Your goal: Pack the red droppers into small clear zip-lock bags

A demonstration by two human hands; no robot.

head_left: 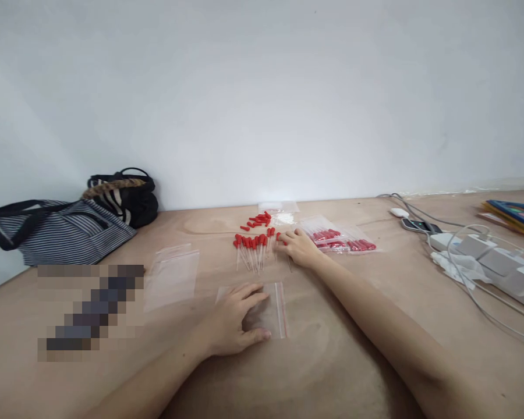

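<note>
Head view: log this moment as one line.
left hand: spread on clear bag | right hand: at red-topped droppers, grip unclear | bags with red contents: right of right hand

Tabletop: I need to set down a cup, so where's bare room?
Bare tabletop lies between the left forearm and right forearm, nearer the wearer than the bag under the left hand; and between the right forearm and white chargers. Crowded: around the right hand, with red-topped droppers, red pieces and filled bags.

On the wooden bench I see red-topped droppers, loose red bulbs behind them, filled bags just right, flat clear bags to the left, a striped bag farther left, chargers at right.
</note>
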